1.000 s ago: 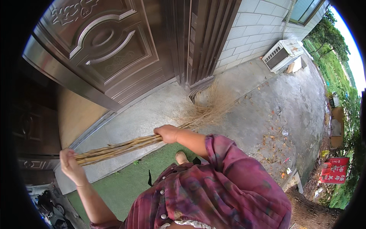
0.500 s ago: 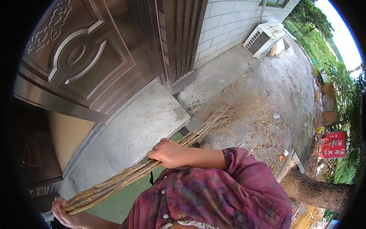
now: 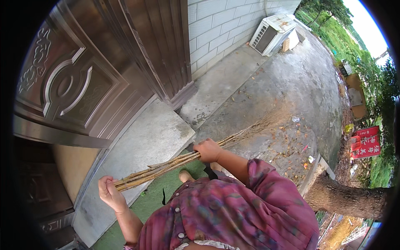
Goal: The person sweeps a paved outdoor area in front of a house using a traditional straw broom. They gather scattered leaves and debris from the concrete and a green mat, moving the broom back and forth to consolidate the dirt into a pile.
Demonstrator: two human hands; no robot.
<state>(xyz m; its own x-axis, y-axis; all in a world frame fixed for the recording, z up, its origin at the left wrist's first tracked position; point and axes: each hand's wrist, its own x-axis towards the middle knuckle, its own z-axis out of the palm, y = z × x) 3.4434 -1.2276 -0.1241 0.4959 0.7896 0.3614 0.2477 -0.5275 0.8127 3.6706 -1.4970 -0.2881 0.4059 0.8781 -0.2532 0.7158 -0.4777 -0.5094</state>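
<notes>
A long broom of bundled stalks (image 3: pixel 166 166) slants across the view from lower left to upper right. My left hand (image 3: pixel 111 192) is closed round the butt end of its handle. Farther along, my right hand (image 3: pixel 208 150) wraps over the bundle from above. Beyond that hand the stalks fan into thin twigs, and the brush end (image 3: pixel 273 118) is smeared by motion over the concrete. Scattered dry leaves and litter (image 3: pixel 291 143) lie beside the brush end.
A brown panelled door (image 3: pixel 83 87) and a pale stone step (image 3: pixel 137 137) are at left. An air-conditioner unit (image 3: pixel 268 35) stands against the white brick wall. To the right are a tree trunk (image 3: pixel 346 196), a red sign (image 3: pixel 366 142) and a cardboard piece (image 3: pixel 356 96).
Both hands have moved with the broom: the left hand up and right, the right hand farther right and upward. The brush end has swept to the right, and the view has shifted.
</notes>
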